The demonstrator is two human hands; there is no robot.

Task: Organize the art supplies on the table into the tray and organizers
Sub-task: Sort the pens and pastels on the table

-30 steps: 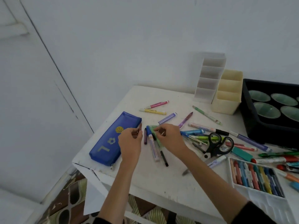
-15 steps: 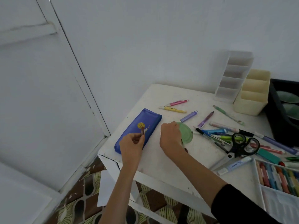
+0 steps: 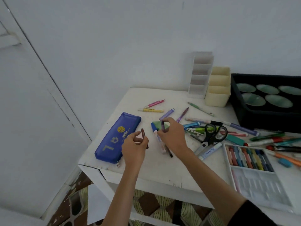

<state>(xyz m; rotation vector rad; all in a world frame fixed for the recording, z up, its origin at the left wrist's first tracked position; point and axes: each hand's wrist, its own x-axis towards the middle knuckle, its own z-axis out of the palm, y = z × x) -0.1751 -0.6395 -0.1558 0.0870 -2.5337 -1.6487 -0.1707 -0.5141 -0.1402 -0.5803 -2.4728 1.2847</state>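
On my feed the white table (image 3: pixel 146 170) filled most of the view, jammed into a wall corner. Biggest thing on it was the black tray (image 3: pixel 241 115) at the far right corner, with green round dishes (image 3: pixel 246 87) sitting inside. Next down in size, a white pastel box (image 3: pixel 260 185) lay along the near right edge, its far half packed with coloured sticks. A blue pencil case (image 3: pixel 114 141) lay slanted by the left edge, near the front left corner. Two organizers stood at the far edge, right next to each other: the white organizer (image 3: pixel 201 74) against the wall and the cream organizer (image 3: pixel 217 95) just beside the tray. Black-handled scissors (image 3: pixel 211 132) lay in a heap of pens and markers toward the right side.

Hands, then. The left hand (image 3: pixel 134 144) hovered just right of the pencil case, fingers curled round a brown crayon (image 3: pixel 143 133) that stuck up tilted. The right hand (image 3: pixel 172 136) was over the table's middle, thumb and forefinger pinching a purple crayon (image 3: pixel 162 126) roughly upright. Right by it lay a blue-capped marker (image 3: pixel 157 136). A pink pen (image 3: pixel 154 103) and yellow pen (image 3: pixel 150 110) lay side by side nearer the far edge.
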